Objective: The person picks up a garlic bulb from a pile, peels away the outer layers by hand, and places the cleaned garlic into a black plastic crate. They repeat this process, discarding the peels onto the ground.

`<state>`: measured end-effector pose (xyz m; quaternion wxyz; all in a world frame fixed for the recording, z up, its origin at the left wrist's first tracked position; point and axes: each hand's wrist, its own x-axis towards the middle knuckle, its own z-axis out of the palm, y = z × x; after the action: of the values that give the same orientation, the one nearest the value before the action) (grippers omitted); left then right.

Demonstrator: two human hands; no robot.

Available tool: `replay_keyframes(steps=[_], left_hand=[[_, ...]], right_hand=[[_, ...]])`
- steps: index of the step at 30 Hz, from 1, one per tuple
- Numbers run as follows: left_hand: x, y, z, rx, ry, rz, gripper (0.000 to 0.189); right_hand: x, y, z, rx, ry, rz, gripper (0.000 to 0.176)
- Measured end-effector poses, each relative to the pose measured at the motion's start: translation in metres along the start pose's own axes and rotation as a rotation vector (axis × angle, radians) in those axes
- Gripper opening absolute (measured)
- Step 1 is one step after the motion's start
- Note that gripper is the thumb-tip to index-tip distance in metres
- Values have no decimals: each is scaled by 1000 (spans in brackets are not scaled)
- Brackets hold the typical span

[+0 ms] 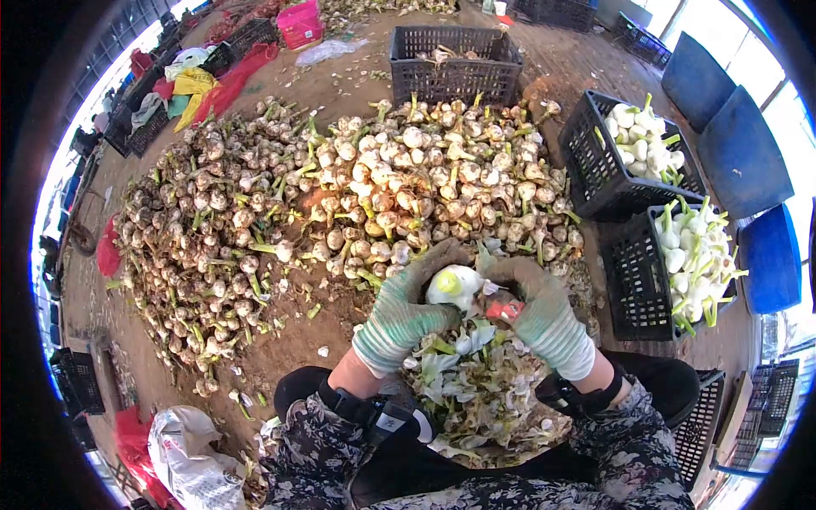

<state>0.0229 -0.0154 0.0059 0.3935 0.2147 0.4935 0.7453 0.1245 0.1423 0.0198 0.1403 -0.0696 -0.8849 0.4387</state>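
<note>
Near the centre, my left hand [410, 308], in a green and white glove, is wrapped round a white garlic bulb [455, 286] with its cut greenish stem facing up. My right hand [534, 302], also gloved, is closed at the bulb's right side, with a small red object [505, 309] between its fingers; what tool it is I cannot make out. Loose skin hangs by the bulb. Below both hands lies a heap of peeled skins and leaves [476, 382]. Beyond them spreads a large pile of unpeeled garlic [425, 170].
Two black crates at the right, one behind [591, 166] and one nearer [633, 285], hold white garlic. Another black crate [455, 78] stands behind the pile. A pink container [300, 24] is at the back left, a white sack [191, 459] at the lower left.
</note>
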Motion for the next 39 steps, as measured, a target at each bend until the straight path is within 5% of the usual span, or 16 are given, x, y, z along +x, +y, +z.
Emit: replay_keyframes(steps=[2,4,8,12,14,16,18,20,24,25,26,28,29,34,37,39], left_hand=[[-2,1,-3,79,-3,-28,73],[-3,3,-4,25,-10,-24,72],[0,2,-7,-38,-80,-3,70],[0,0,-10,-110,-62,-78,68],[0,-2,-9,-113,-34,-73,68],[-1,-5,-9,-145,57,-92,70],[0,-3,-9,-213,50,-95,72],[0,-1,-7,-281,42,-96,73],[4,-5,-9,-421,-56,-73,72],[3,-6,-11,-379,-24,-95,69],[2,-6,-12,-335,6,-118,66],[2,-6,-12,-247,-16,-104,68],[3,-7,-12,-161,-36,-89,70],[0,2,-7,-58,-38,-68,75],[-1,-2,-10,-274,-64,-77,77],[5,-4,-10,-301,-96,-88,77]], right_hand=[[2,-8,-3,-4,22,-32,29],[8,-14,-13,455,-216,574,27],[3,33,-6,578,36,429,34],[-6,6,-5,712,-75,383,45],[-12,12,7,594,7,355,46],[-10,3,9,-73,-4,112,41],[-6,-7,3,3,-3,103,35],[0,-7,-3,183,-56,321,28],[4,20,-10,313,36,475,33],[4,26,-5,699,6,458,38],[-2,29,-6,698,3,462,38],[4,-6,-12,532,-51,339,37],[7,-7,-8,166,-5,60,30],[9,-18,-7,-80,-26,10,22],[11,-16,-13,-32,-135,130,24],[7,-12,-16,680,-130,625,31]])
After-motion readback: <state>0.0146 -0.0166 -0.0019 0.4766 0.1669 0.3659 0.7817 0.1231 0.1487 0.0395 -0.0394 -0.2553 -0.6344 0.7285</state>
